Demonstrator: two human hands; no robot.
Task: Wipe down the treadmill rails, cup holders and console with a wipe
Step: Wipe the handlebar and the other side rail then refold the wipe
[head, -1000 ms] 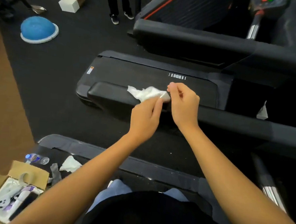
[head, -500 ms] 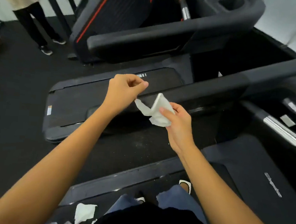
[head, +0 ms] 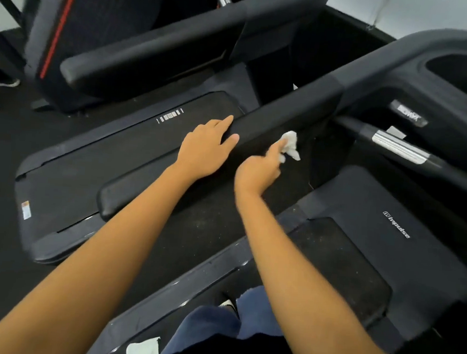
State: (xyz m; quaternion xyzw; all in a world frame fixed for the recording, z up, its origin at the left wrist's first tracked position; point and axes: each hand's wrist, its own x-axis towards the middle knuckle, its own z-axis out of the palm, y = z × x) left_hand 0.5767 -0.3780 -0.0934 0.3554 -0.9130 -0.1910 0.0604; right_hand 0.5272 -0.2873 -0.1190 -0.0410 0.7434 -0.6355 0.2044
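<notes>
- R hand (head: 257, 173), centre-right of frame: thumb + fingertips pinch a bunched-up wipe (head: 290, 145), nothing else held.
- The wipe sits at the near side face of the padded rail (head: 300, 109). It looks to be touching, but there's blur there, so I can't swear to it.
- Risk 1: it's a thin fingertip pinch. Drag along the grippy padding could pull the wipe out, and it would drop to the dark floor gap below.
- Risk 2: the wipe is wadded small, so the contact patch is tiny. I'd prob. leave streaks or unwiped strips unless it's opened flat under the palm.
- L hand (head: 206, 147), centre of frame: fingers straight, laid flat on top of the rail, holding nothing.
- Risk 3: that bare palm covers a stretch of the rail top. If the hand isn't lifted the patch gets skipped, and if it's set back down after the pass it gets re-smudged.
- Risk 4: I'm leaning over w/ weight on the L hand, so a slip off the rounded padding is possible once it's wet.
- Further out, upper right: cup holder (head: 460, 74) not reached yet. One small wipe may be dry or dirty by then and just spread grime.
- Bottom edge: a loose spent wipe (head: 143, 350) lies on the deck (head: 331, 266) by my feet, a minor slip hazard if stepped on.
</notes>
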